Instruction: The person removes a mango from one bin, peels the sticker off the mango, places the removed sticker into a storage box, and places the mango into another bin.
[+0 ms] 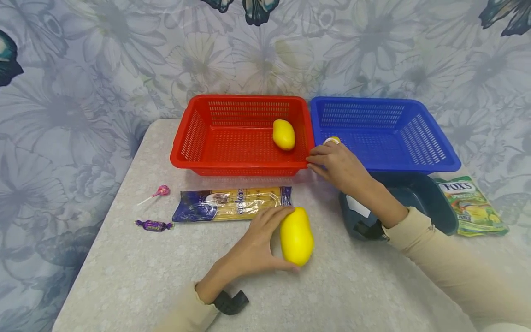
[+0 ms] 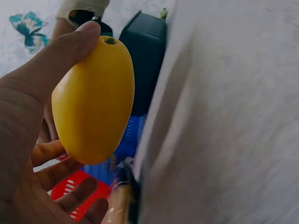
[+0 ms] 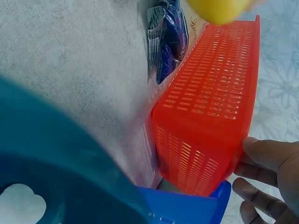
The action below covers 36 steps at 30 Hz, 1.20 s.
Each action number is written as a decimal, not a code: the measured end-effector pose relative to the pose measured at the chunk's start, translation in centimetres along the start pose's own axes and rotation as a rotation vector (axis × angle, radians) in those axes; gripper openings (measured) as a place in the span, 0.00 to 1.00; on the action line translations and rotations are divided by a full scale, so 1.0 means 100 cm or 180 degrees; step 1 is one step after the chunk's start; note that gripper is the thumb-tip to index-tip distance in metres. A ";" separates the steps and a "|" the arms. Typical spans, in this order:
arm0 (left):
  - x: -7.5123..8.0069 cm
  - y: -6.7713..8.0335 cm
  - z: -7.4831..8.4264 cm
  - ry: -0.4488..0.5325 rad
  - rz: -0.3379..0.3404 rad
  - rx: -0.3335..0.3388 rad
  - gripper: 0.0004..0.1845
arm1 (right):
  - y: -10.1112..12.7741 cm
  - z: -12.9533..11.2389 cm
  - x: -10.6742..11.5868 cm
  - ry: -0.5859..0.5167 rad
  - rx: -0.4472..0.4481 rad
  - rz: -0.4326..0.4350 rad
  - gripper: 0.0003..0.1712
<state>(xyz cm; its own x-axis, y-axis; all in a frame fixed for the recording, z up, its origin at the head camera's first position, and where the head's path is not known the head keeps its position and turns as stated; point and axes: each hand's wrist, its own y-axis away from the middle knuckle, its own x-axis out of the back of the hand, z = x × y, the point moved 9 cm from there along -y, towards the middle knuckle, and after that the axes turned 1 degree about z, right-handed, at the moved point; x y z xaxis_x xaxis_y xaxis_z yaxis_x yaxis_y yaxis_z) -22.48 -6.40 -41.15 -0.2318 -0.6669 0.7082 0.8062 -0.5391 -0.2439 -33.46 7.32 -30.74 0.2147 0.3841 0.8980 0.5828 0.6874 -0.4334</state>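
Note:
A yellow mango (image 1: 296, 236) lies on the table near the front, and my left hand (image 1: 271, 240) grips it from the left, thumb under its near end and fingers over its far end. The left wrist view shows the same mango (image 2: 93, 102) held between thumb and fingers (image 2: 51, 154). A second mango (image 1: 284, 134) lies in the red basket (image 1: 240, 164). My right hand (image 1: 332, 161) rests with straight fingers (image 3: 264, 156) on the red basket's (image 3: 210, 121) right front corner, beside the blue basket (image 1: 439, 162). A small yellow-white thing (image 1: 332, 140) shows just behind that hand.
A spaghetti packet (image 1: 232, 204) lies in front of the red basket. A pink lollipop (image 1: 162, 190) and a purple sweet (image 1: 154, 225) lie to its left. A dark teal bin (image 1: 419, 198) and a green sweets bag (image 1: 473, 206) sit at the right.

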 end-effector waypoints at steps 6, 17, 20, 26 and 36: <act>0.029 -0.006 0.004 0.0033 0.0124 -0.0016 0.63 | -0.001 0.000 0.002 -0.0045 -0.0016 -0.0024 0.10; 0.103 -0.032 -0.004 0.0060 0.0484 0.0224 0.59 | -0.002 0.001 0.002 -0.0148 -0.0167 -0.0072 0.11; 0.120 -0.043 -0.010 0.0037 0.0545 0.0265 0.59 | -0.002 0.001 0.002 -0.0142 -0.0183 -0.0081 0.11; 0.146 -0.065 -0.022 -0.0014 0.0630 0.0319 0.57 | 0.000 0.000 0.000 -0.0165 -0.0161 -0.0058 0.10; 0.176 -0.101 -0.043 -0.0197 0.0659 0.0418 0.56 | -0.002 -0.005 0.000 -0.0204 -0.0063 -0.0004 0.10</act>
<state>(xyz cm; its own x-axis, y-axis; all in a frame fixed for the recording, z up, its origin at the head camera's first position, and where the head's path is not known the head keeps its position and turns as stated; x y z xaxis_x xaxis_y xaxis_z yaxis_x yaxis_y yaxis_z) -37.03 -14.86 -29.09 -0.0238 -0.7211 0.6924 0.8977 -0.3201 -0.3026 -33.22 6.90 -30.61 0.1637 0.4225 0.8915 0.5985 0.6758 -0.4301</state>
